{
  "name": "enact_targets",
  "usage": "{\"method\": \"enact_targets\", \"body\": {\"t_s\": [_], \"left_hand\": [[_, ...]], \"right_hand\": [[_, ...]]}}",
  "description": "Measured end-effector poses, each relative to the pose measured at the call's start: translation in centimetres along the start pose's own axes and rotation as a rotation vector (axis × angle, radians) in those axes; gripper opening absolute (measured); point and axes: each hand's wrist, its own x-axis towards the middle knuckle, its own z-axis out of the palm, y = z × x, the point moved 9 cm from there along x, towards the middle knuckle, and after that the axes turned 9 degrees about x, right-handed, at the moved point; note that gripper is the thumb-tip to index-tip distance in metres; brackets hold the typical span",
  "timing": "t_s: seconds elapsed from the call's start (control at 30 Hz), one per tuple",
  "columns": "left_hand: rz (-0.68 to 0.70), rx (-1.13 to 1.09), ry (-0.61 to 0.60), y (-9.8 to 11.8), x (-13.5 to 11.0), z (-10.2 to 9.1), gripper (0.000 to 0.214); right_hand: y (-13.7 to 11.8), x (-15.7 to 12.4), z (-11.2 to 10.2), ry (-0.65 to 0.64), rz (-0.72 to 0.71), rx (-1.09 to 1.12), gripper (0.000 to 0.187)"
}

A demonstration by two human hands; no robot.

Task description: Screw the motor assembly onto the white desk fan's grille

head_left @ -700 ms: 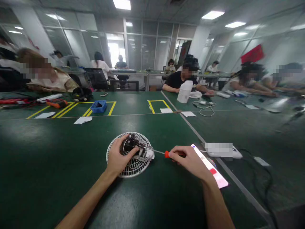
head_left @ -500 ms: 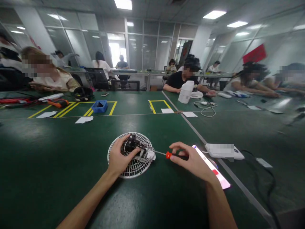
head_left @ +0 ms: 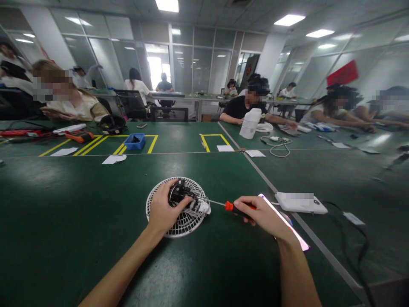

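Observation:
A round white fan grille (head_left: 179,232) lies on the green table, with a black motor unit (head_left: 177,191) on top of it. My left hand (head_left: 162,207) is wrapped round the motor unit, thumb on its near side, fingers around the far side. In my right hand (head_left: 255,213) is a screwdriver (head_left: 229,206) with a red and black handle. Its metal shaft points left, and the tip reaches the motor unit; the exact contact point is too small to make out. Wires and a white plastic part (head_left: 203,207) sit beside the motor, over the grille.
A lit phone (head_left: 298,236) lies under and beside my right wrist. Right of it is a white power strip (head_left: 300,203) with a black cable (head_left: 364,251). Farther off are a blue bin (head_left: 134,142), paper slips and a white container (head_left: 250,123). Other people sit around the tables.
My right hand has closed more around the screwdriver handle and turned over it, where the fingers were looser before. My left hand stays on the motor unit.

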Motion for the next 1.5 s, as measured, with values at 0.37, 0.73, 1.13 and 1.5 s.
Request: {"method": "enact_targets", "body": {"t_s": [0.37,0.73,1.13,1.5], "left_hand": [[-0.050,0.061,0.003,-0.6,-0.3,0.3,0.069],[-0.088,0.008,-0.031,-1.0,-0.1,0.4,0.063],[-0.032,-0.009,-0.004,-0.9,-0.2,0.6,0.059],[-0.025,0.007,0.025,-1.0,-0.3,0.4,0.061]], "right_hand": [[1.9,0.7,1.0,-0.070,0.136,0.191,0.053],[1.7,0.4,1.0,-0.152,0.070,0.426,0.053],[1.5,0.2,2.2,-0.197,0.141,0.473,0.046],[2.8,0.9,1.3,-0.083,0.221,0.372,0.044]]}}
